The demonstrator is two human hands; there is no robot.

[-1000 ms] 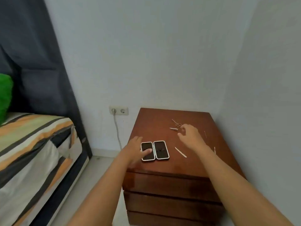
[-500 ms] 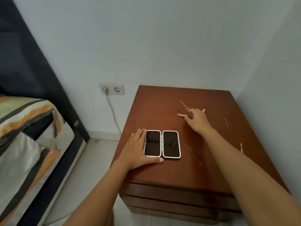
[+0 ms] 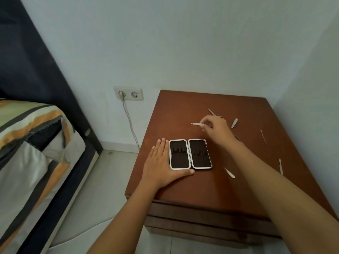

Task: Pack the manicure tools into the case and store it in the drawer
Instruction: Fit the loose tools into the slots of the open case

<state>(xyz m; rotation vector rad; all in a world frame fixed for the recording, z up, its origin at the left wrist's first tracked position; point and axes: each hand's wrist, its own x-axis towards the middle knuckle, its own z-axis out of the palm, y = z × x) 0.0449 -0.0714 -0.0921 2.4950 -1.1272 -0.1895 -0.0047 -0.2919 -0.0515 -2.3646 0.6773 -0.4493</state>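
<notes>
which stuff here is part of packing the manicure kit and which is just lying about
Part of the job:
- open case, left hand flat beside it
- small metal tool pinched in the right hand
- loose tools on the nightstand: clipper, thin stick, two pale files

Just lying about:
- wall socket with cable
- striped bed

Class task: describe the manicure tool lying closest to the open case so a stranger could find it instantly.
Start at the brown nightstand, then find the open manicure case. Just off its near right corner lies a short pale flat tool, untouched, unlike the one pinched in the right hand.
</notes>
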